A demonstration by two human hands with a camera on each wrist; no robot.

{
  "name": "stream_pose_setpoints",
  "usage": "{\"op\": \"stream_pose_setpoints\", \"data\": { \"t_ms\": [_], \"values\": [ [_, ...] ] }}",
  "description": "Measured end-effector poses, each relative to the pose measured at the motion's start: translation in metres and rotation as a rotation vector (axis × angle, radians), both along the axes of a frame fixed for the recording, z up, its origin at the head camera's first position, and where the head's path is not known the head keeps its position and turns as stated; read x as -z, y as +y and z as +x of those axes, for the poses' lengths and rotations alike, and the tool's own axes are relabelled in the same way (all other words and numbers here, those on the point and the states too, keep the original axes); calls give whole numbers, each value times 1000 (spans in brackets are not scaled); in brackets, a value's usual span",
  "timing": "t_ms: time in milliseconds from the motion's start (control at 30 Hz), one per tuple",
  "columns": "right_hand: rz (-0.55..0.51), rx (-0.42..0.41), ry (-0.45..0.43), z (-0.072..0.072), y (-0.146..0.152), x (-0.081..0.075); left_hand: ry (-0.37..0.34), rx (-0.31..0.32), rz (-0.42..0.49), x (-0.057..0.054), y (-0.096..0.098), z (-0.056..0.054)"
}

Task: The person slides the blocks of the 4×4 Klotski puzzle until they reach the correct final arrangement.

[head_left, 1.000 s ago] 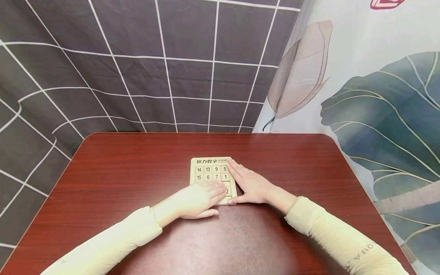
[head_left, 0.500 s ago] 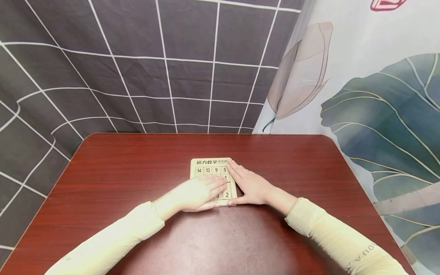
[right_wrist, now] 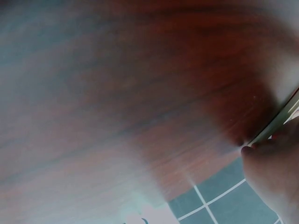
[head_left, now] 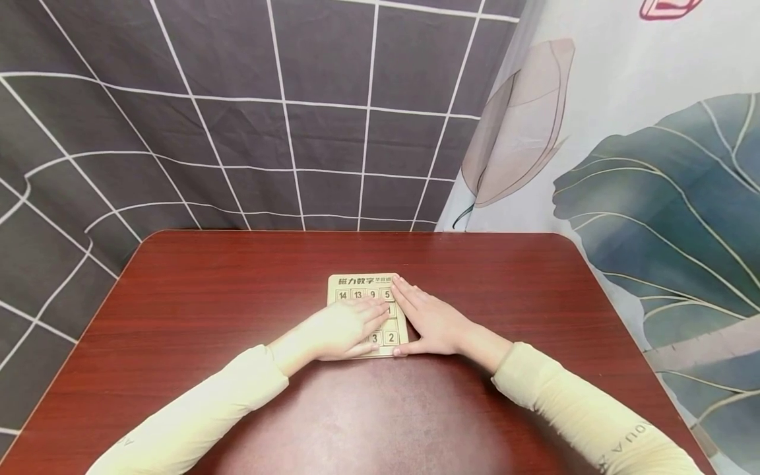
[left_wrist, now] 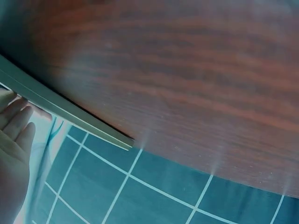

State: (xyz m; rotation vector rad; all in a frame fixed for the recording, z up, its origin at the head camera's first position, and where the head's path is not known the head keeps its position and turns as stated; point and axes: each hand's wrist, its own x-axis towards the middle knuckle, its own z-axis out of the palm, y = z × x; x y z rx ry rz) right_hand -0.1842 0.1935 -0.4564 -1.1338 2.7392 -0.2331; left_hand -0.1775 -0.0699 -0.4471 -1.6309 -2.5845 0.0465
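A pale number sliding puzzle (head_left: pixel 356 282) lies on the table, its tiles marked with black numerals. My left hand (head_left: pixel 341 330) lies over its middle with straight fingers, hiding several tiles. The fingertips reach the tile 1 (head_left: pixel 388 310); a bare slot (head_left: pixel 390 324) shows below it, above the tile 2 (head_left: pixel 391 338). My right hand (head_left: pixel 433 321) rests against the puzzle's right side, straight fingers near the upper corner and thumb at the lower one. In the left wrist view the puzzle's edge (left_wrist: pixel 70 112) passes beside my left hand (left_wrist: pixel 13 154); the right wrist view catches my right hand (right_wrist: pixel 275 165) at the rim.
The reddish-brown wooden table (head_left: pixel 237 277) extends on all sides of the puzzle. Behind it hangs a dark curtain (head_left: pixel 326 138) with a white grid. A white curtain with large leaf prints (head_left: pixel 653 178) hangs on the right.
My left hand has slid away from me up the puzzle, uncovering the tiles 3 and 2 and covering the second row. The tile 2 sits lower than a second ago. My right hand stays put.
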Motion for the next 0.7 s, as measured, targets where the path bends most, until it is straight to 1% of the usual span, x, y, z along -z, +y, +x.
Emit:
{"op": "stream_pose_setpoints", "data": {
  "t_ms": [200, 333, 400, 500, 533, 633, 700],
  "values": [
    [-5, -5, 4, 1, 0, -1, 61, 45, 9, 0, -1, 9],
    [-3, -8, 17, 0, 0, 0, 73, 66, 13, 0, -2, 15],
    [-3, -12, 25, 0, 0, 1, 77, 71, 7, 0, -2, 16],
    [-1, -20, 32, 0, 0, 1, 65, 62, -1, 1, -2, 13],
    [-1, -23, 33, 0, 0, 1, 51, 53, -3, 1, -3, 11],
    [4, -31, 36, -1, 0, 1, 1, 15, 5, 0, -2, 3],
    [8, -36, 40, -1, 0, 1, -24, -24, 11, -1, -2, -2]
  ]
}}
